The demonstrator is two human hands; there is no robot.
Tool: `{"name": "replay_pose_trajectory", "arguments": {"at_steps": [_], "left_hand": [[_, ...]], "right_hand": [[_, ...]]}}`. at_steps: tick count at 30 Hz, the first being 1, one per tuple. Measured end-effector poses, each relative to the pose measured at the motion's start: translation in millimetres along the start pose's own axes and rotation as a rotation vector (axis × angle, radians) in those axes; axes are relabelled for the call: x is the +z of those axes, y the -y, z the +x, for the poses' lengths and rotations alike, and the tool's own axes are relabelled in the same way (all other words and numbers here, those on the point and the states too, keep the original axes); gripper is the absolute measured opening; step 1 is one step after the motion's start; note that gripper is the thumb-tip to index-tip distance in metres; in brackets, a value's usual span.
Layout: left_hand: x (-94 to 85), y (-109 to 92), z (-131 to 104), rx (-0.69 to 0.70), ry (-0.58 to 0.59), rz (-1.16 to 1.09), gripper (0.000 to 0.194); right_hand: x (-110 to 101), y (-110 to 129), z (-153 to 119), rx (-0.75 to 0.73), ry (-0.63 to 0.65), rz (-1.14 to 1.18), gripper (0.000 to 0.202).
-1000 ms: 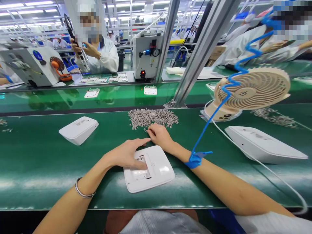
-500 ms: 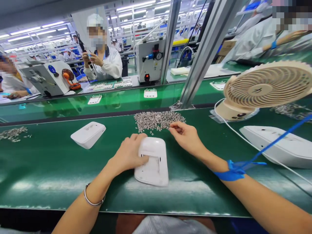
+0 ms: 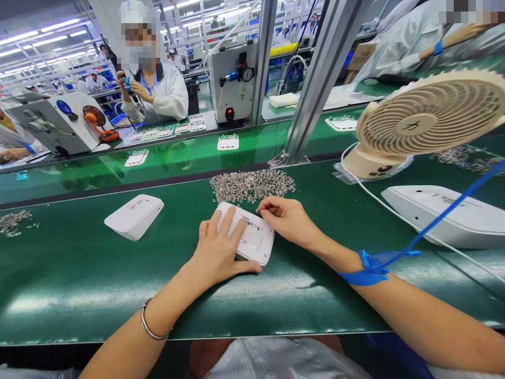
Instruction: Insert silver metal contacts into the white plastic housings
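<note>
White housing (image 3: 252, 242) has turned, lying beneath the left grip (image 3: 221, 245).

Bright | ceiling tubes (image 3: 59, 25) | worktop (image 3: 43, 295) glare | background soft | edges stretched

Metal bangle (image 3: 146, 322), left wrist; blue strap (image 3: 366, 268) plus blue cord (image 3: 453, 209), right wrist. Striped grey-white garment.

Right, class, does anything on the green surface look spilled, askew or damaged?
Small metal parts lie heaped loose on the green surface beyond the left hand, some straying at the edges; that looks spilled but may be deliberate. No visible damage on the white casing under that hand.
</note>
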State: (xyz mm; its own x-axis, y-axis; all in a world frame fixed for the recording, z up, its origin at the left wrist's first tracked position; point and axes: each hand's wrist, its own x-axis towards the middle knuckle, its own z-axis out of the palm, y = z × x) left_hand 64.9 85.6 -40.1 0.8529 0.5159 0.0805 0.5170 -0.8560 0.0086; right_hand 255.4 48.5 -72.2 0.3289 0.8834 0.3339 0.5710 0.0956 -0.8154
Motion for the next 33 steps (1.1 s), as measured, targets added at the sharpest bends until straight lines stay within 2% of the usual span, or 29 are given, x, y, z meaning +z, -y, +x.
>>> {"name": "replay_pose_trajectory", "arguments": {"at_steps": [3, 6, 11, 14, 19, 25, 29, 33], "left_hand": [[3.3, -6.2, -1.4, -0.144, -0.011, 0.088, 0.092], [5.9, -11.0, -3.6, -0.227, -0.112, 0.216, 0.081], [10.4, -16.0, -7.7, -0.164, -0.218, 0.314, 0.07], [12.2, -18.7, -9.3, -0.113, -0.233, 0.313, 0.065], [14.6, -20.3, -10.6, -0.08, -0.249, 0.291, 0.06], [15.7, -19.5, -10.7, -0.071, -0.258, 0.287, 0.057], [16.8, -20.9, -10.1, -0.077, -0.285, 0.287, 0.057], [18.9, -22.5, -9.1, -0.087, -0.3, 0.298, 0.056]], "right_hand": [[-0.5, -1.5, 0.1, -0.032, -0.004, -0.061, 0.012], [-1.5, -5.3, 2.1, -0.033, -0.018, -0.139, 0.016], [-1.3, -15.6, 5.6, -0.093, -0.005, -0.263, 0.018], [-0.5, -21.3, 7.5, -0.144, -0.02, -0.354, 0.017], [-2.7, -24.7, 9.4, -0.143, -0.033, -0.424, 0.014], [-6.2, -9.5, 5.3, -0.166, -0.032, -0.322, 0.015], [1.5, 6.9, -1.0, -0.188, -0.022, -0.144, 0.012], [10.4, 14.1, -3.6, -0.238, 0.018, -0.114, 0.014]]}}
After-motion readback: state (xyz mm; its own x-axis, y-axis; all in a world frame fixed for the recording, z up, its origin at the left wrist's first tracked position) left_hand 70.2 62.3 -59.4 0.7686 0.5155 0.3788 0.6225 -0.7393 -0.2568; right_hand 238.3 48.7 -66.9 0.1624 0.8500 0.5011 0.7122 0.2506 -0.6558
